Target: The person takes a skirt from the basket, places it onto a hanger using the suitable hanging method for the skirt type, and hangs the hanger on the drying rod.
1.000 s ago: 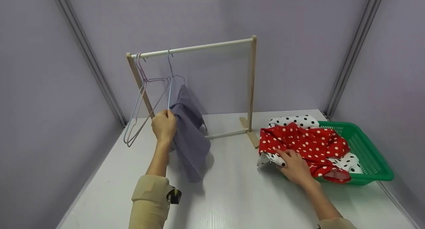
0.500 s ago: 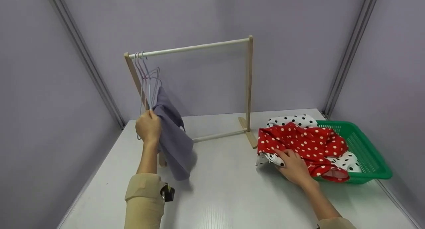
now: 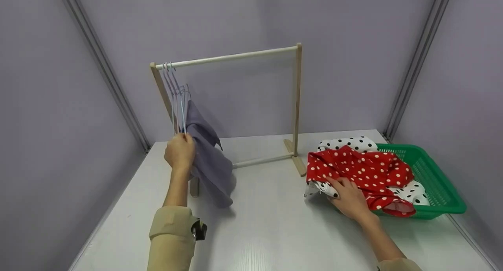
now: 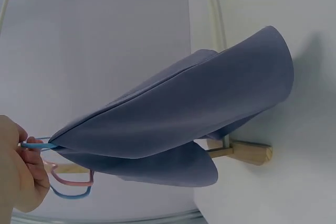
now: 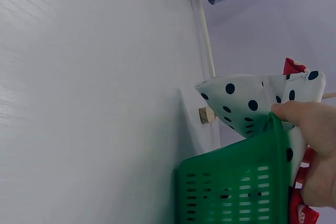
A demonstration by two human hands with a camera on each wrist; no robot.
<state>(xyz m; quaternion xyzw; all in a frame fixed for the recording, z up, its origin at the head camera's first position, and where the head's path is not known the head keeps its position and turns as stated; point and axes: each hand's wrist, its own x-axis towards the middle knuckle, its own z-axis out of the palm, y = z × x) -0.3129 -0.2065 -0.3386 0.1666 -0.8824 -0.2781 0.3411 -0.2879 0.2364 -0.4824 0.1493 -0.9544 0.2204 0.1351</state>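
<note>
My left hand (image 3: 180,151) grips wire hangers (image 3: 183,109) hung at the left end of the rack's rail. A grey-purple garment (image 3: 208,157) droops from a hanger beside that hand. Seen from the left wrist, the fingers close around a blue hanger wire (image 4: 38,145) right at the garment's (image 4: 173,103) narrow end. My right hand (image 3: 349,198) is at the near left corner of a green basket (image 5: 231,177), thumb over its rim and fingers lying on a red polka-dot cloth (image 3: 353,164). A white cloth with black dots (image 5: 247,100) sticks out beside the thumb.
The clothes rack has a white rail (image 3: 235,56), wooden posts (image 3: 298,102) and a low crossbar (image 3: 263,161). More white dotted cloth (image 3: 349,143) lies at the basket's back. Grey wall panels (image 3: 243,23) enclose the white table (image 3: 271,223) behind and at both sides.
My left hand has slid the hanger and grey-purple garment leftward along the rail, bunching it against the other hangers, then shifted slightly back right. My right hand stays at the basket.
</note>
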